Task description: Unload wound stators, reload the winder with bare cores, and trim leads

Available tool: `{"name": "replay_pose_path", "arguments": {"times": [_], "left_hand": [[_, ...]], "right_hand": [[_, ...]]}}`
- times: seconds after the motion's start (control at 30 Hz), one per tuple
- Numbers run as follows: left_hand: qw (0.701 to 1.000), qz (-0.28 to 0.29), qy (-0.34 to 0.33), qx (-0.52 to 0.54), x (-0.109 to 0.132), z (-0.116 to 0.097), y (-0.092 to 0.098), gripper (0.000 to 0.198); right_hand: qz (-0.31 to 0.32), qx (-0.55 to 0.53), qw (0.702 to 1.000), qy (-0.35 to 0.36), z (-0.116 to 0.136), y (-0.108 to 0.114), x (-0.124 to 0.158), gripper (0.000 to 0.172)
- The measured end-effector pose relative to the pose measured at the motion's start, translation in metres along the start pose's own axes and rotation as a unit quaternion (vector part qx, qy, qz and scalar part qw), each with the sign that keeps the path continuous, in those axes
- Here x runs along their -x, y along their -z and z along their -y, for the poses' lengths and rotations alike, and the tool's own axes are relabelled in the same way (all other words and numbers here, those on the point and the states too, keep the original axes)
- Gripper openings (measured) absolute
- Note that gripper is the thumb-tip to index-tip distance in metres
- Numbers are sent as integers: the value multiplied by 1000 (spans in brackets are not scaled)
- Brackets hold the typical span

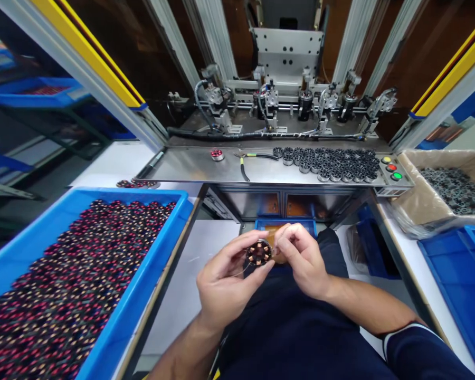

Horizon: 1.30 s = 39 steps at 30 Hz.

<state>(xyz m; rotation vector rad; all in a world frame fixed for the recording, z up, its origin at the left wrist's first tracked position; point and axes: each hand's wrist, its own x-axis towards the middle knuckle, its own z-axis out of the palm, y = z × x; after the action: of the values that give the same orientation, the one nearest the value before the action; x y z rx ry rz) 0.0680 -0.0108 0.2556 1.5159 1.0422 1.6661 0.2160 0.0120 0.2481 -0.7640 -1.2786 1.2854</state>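
My left hand [229, 274] is closed around a round, dark motor stator [258, 253] with copper windings, gripping it by its rim between thumb and fingers. A thin wire trails from the stator below my left fingers. Just right of the stator, my right hand [301, 258] is closed in a pinch by its edge; whatever lies between those fingertips is too small to make out. Both hands are above my lap, in front of the metal ledge [190, 166]. On that ledge lie yellow-and-black pliers [244, 168] and a single stator with red windings [217, 154].
Several dark round parts [332, 162] crowd the ledge's right half, beside coloured push buttons [391, 168]. A blue tray [184, 206] full of wound stators stands left. At right are a cardboard box [414, 203] of grey parts and blue bins [451, 279]. Machine fixtures [304, 105] stand behind.
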Motion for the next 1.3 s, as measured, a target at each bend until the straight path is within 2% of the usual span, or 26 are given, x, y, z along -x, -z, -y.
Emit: {"name": "replay_pose_path", "arguments": {"times": [0.13,0.2,0.3,0.4,0.5,0.63,0.73,0.9,1.0,1.1,1.17,1.3], "left_hand": [[998,22,-50,-45,2,2,1,56],[995,32,-67,-65,2,2,1,59],[993,31,-79,-83,3,3,1,62],[993,23,-72,-87,4,3,0,62],[996,-2,-45,-73,4,3,0,58],[999,-26,-6,-45,1,1,-1,52],[999,-25,13,-26,-1,-2,-3,51],[1000,-11,9,-15,-1,-6,-6,53],[1000,-1,7,-15,-2,-8,-6,54],[1000,16,2,-17,-3,-9,-6,54],[1000,25,4,-15,-3,-9,-6,55],[999,35,4,-2,-3,-9,-7,54]], "right_hand": [[28,15,996,81,6,2,-4,25],[23,16,995,94,10,1,-7,19],[-17,-14,1000,18,12,-2,-9,23],[-25,-59,995,-72,10,-4,-10,32],[-10,-111,989,-92,7,-4,-8,37],[10,-134,988,-74,2,-1,-2,43],[23,-109,992,-55,0,3,1,29],[-6,-35,999,41,6,9,1,21],[-9,-36,999,28,10,10,1,19],[19,-48,998,21,13,12,-1,17],[27,-24,998,50,17,14,-2,16],[3,36,993,111,26,17,-4,15]]}}
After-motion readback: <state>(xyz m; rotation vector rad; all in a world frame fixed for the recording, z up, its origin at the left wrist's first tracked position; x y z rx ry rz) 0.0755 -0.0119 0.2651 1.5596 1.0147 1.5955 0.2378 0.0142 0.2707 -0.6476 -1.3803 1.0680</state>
